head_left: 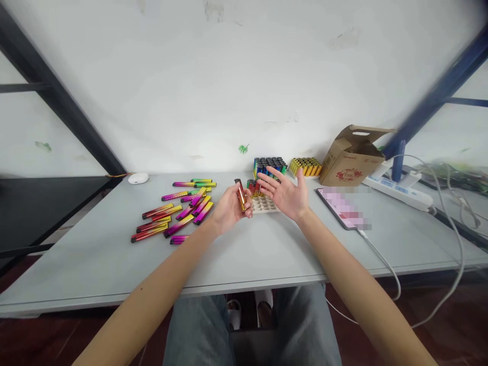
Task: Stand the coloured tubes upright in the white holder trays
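My left hand (227, 209) is closed around a shiny red-and-gold lighter (241, 197), held tilted with its dark end up. My right hand (286, 195) is spread with the palm up and nothing in it, just right of the left hand. Between and behind the hands sits a pale tray with holes (266, 205); several lighters stand upright in its back part, partly hidden by my fingers. Left of my left hand, loose metallic lighters (179, 226) in purple-gold, red-gold and green lie scattered on the grey table (251, 254).
Behind the tray stand blue-green lighters (263, 165) in a block and a yellow group (306, 166). A cardboard box (345, 165), a charging phone (339, 209) with its cable, and a white power strip (404, 192) are to the right. A white case (138, 178) lies back left.
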`<state>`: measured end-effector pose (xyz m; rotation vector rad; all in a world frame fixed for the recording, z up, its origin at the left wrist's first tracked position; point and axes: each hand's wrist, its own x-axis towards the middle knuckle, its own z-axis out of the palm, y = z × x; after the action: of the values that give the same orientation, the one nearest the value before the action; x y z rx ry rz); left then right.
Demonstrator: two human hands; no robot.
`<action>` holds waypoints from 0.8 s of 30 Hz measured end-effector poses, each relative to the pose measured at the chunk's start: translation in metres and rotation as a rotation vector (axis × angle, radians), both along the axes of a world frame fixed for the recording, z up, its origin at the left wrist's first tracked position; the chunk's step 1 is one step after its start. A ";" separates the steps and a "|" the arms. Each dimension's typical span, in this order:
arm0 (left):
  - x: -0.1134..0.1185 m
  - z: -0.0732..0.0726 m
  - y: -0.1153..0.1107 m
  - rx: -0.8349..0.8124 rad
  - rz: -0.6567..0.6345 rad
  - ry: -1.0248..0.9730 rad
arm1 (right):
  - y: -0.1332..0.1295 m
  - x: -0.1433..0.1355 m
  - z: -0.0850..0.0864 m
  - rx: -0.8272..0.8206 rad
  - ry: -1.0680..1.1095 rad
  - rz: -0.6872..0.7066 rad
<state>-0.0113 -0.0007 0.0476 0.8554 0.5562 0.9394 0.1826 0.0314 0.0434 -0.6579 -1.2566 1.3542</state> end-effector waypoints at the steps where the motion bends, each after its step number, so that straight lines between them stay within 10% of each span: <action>1: 0.000 0.001 0.000 -0.009 0.003 0.000 | 0.000 0.000 -0.001 -0.010 0.009 0.012; 24: 0.000 -0.002 0.000 -0.004 0.026 0.028 | 0.001 -0.001 -0.002 -0.194 0.234 0.086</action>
<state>-0.0112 -0.0006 0.0458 0.8611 0.5941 0.9507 0.1814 0.0321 0.0415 -0.5646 -0.9836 1.5889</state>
